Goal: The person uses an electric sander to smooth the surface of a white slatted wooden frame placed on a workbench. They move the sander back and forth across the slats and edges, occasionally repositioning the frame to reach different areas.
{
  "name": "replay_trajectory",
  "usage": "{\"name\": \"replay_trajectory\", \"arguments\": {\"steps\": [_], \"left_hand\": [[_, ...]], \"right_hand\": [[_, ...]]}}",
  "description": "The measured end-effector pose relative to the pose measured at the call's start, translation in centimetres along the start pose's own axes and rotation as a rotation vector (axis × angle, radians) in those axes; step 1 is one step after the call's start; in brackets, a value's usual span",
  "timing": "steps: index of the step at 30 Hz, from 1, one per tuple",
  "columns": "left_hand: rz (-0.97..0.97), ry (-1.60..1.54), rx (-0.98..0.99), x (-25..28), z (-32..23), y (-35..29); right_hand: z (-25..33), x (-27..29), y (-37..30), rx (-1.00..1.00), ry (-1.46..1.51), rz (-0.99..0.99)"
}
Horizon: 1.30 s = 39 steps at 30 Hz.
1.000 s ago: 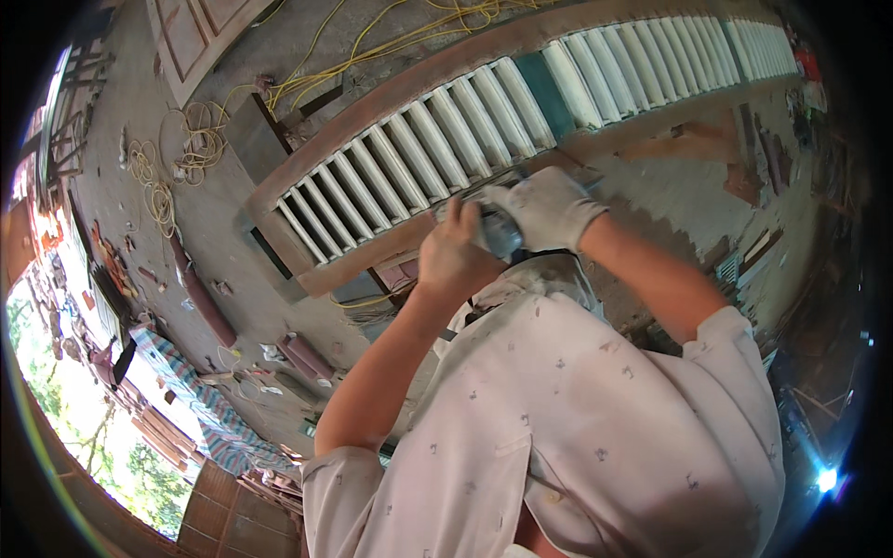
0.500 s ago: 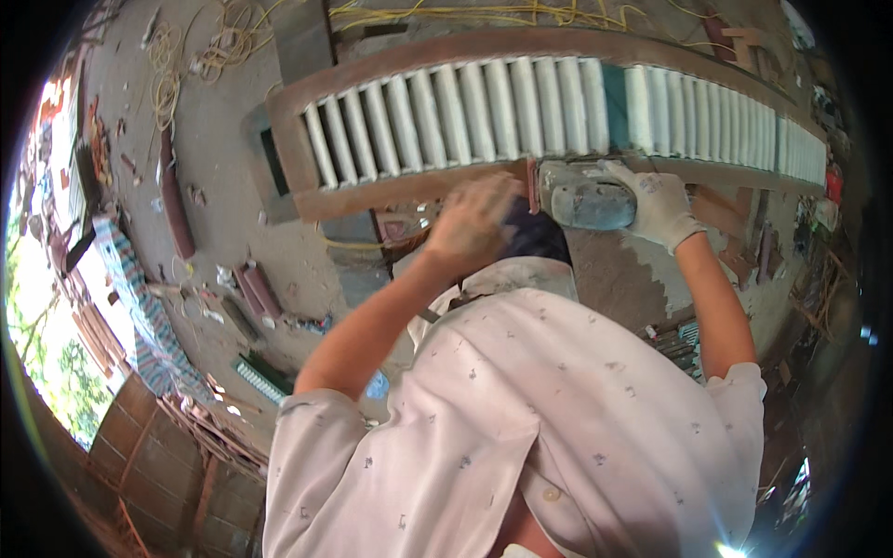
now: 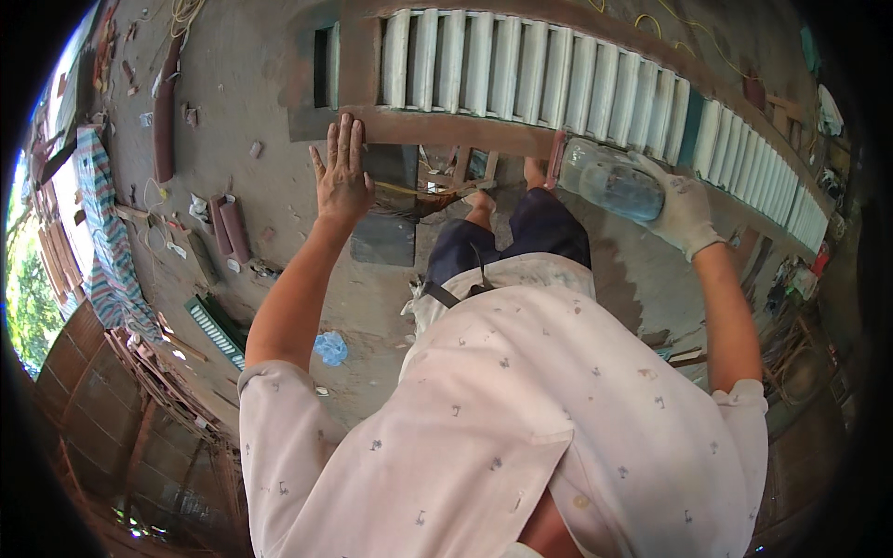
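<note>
A long louvered wooden shutter (image 3: 446,127) with a brown frame and whitish slats runs across the far side of the head view. My bare left hand (image 3: 342,177) is open near its left end, fingers stretched out and fingertips at the frame's near edge. My right hand (image 3: 684,212), in a pale glove, grips the right end of a rounded, grey-blue, translucent-looking thing (image 3: 609,179) whose kind I cannot make out. That thing lies against the shutter's near edge. A narrow reddish strip (image 3: 555,160) stands at its left end. The glove partly hides my fingers.
Beneath the shutter, a dark flat panel (image 3: 383,240) and my bare feet (image 3: 480,201) show. On the left floor lie reddish-brown rolls (image 3: 233,226), a green slatted piece (image 3: 216,330) and a crumpled blue bag (image 3: 330,348). A striped sheet (image 3: 107,237) hangs farther left.
My left hand has moved left, from near the middle to the frame's left end. The view has shifted, so the shutter sits higher and slants more. My right hand still grips the grey-blue thing.
</note>
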State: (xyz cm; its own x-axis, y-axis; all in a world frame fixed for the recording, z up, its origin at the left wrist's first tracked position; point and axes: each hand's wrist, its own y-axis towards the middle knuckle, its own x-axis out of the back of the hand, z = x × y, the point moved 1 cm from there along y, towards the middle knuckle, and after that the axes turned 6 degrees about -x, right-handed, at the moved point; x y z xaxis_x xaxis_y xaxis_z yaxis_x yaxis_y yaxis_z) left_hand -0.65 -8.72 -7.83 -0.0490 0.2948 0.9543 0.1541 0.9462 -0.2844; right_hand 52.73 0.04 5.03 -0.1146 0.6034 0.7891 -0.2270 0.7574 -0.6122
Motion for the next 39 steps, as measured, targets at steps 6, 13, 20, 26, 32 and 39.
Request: {"name": "replay_trajectory", "arguments": {"steps": [6, 13, 20, 26, 32, 39], "left_hand": [[0.044, 0.013, 0.083, 0.0, -3.6, -0.4], [-0.125, -0.371, -0.441, -1.9, -15.2, 2.0], [-0.081, -0.115, 0.133, -1.4, -4.0, 0.0], [-0.031, -0.234, -0.019, 0.1, -11.9, 1.1], [-0.024, -0.246, -0.123, -0.3, -12.9, 1.6], [-0.053, -0.16, 0.452, -1.1, -0.2, -3.1]], "right_hand": [[5.7, 0.8, 1.4, 0.009, 0.036, 0.012], [2.2, -0.5, 0.7, -0.03, 0.033, 0.002], [-2.3, -1.2, -2.3, -0.168, 0.124, 0.013], [-3.3, -1.8, -2.5, -0.197, 0.093, 0.013], [-3.5, -1.6, -2.6, -0.122, 0.202, -0.058], [7.2, -0.1, -0.4, 0.184, 0.294, -0.38]]}}
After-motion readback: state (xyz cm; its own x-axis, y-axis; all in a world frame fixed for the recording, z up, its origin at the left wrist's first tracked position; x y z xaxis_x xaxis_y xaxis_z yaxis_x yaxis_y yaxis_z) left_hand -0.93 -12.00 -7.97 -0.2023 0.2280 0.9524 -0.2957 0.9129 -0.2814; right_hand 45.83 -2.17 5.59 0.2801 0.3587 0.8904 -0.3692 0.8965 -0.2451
